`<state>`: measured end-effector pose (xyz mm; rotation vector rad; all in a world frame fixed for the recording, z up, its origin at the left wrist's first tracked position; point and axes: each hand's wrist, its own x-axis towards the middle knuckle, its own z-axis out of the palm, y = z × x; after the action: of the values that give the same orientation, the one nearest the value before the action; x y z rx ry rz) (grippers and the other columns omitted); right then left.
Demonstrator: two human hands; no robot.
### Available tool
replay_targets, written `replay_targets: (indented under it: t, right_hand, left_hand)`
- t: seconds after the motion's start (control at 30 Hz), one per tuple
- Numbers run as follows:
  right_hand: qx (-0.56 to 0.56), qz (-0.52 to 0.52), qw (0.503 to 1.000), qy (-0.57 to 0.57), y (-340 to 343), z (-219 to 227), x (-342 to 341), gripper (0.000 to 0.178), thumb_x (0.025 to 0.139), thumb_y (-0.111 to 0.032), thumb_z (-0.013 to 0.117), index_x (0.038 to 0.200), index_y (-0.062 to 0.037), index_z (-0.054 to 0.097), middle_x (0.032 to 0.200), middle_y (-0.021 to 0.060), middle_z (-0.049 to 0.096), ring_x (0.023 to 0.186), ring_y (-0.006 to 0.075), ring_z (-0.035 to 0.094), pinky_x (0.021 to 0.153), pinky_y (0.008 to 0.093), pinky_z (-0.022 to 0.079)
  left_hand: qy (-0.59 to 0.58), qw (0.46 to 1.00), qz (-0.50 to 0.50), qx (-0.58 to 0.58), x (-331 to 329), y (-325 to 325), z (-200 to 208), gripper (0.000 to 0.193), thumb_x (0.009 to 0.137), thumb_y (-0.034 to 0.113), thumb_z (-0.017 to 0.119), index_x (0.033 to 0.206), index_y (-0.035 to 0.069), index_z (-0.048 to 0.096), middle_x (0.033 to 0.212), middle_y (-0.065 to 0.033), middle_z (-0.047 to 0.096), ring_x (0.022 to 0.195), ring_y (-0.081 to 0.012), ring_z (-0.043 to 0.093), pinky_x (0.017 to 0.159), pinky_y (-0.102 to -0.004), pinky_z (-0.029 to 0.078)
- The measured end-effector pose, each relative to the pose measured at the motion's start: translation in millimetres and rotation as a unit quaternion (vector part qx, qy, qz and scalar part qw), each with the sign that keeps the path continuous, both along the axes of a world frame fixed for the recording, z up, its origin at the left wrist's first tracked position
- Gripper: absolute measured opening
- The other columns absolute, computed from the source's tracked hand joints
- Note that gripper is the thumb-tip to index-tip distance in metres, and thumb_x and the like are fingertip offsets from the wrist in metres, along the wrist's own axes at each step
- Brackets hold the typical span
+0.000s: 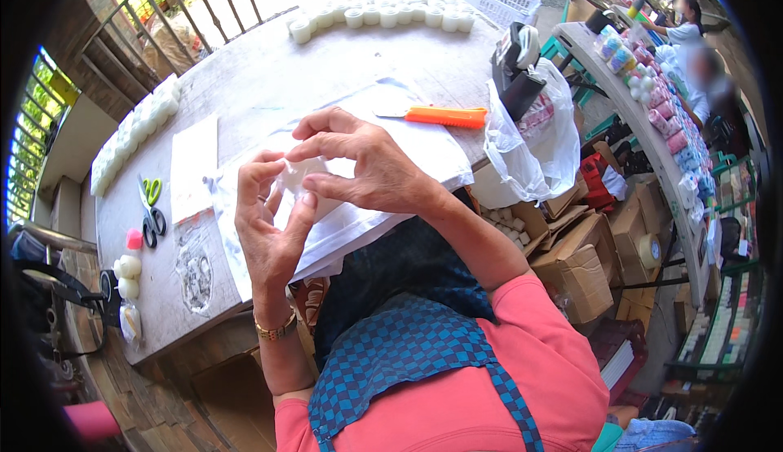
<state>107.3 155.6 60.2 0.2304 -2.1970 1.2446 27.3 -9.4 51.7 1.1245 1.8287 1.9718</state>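
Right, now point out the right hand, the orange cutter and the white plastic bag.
Right hand (373,168): head view, on the back of the hand.
Orange cutter (447,117): head view, on its handle.
White plastic bag (537,165): head view, on its front side.

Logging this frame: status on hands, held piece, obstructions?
Left hand, right hand both on small whitish piece. Piece held above white cloth. Orange cutter lying near right hand; nothing visibly blocking.

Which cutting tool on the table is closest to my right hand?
The orange utility knife, lying just beyond your right hand; the green- and black-handled scissors lie farther off, past your left hand.
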Motion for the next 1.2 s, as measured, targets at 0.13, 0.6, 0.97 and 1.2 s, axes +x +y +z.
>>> replay_targets:
  t: [0.13,0.6,0.97,1.2]
  right_hand:
    - [0.000,-0.073,0.996,0.059,7.6,8.2,12.1,0.029,0.082,-0.010,0.075,0.111,-0.0077,0.071,0.126,0.0133,0.060,0.116,0.0281,0.059,0.098,0.0391,0.049]
    - [-0.348,-0.409,0.840,-0.075,231.6,-2.6,151.8,0.017,0.084,-0.018,0.078,0.093,-0.0082,0.067,0.085,0.0030,0.070,0.075,0.0121,0.065,0.067,0.0276,0.052]
    - [-0.296,-0.467,0.833,0.022,250.2,29.2,134.5,0.018,0.080,-0.009,0.077,0.093,-0.0109,0.064,0.080,0.0006,0.072,0.069,0.0070,0.066,0.060,0.0193,0.041]
    - [-0.295,-0.408,0.859,0.094,129.6,16.5,171.4,0.027,0.085,0.000,0.072,0.109,-0.0058,0.062,0.082,-0.0003,0.067,0.073,0.0084,0.064,0.072,0.0210,0.050]
  left_hand:
    - [0.030,0.999,0.017,-0.003,3.7,5.3,-4.4,0.042,0.081,0.005,0.069,0.118,0.009,0.051,0.135,-0.0138,0.047,0.130,-0.0303,0.048,0.104,-0.0494,0.049]
    - [0.015,0.998,0.058,0.002,10.3,10.9,-10.6,0.044,0.080,0.016,0.071,0.121,0.012,0.053,0.134,-0.0142,0.049,0.129,-0.0337,0.050,0.094,-0.0511,0.056]
    - [0.031,0.998,0.053,-0.006,7.8,11.8,-10.0,0.044,0.081,0.016,0.070,0.121,0.011,0.052,0.135,-0.0149,0.049,0.130,-0.0354,0.050,0.095,-0.0528,0.055]
    - [0.031,0.998,0.050,-0.006,7.0,8.9,-12.9,0.043,0.082,0.016,0.070,0.121,0.011,0.052,0.136,-0.0149,0.049,0.130,-0.0355,0.049,0.097,-0.0534,0.054]
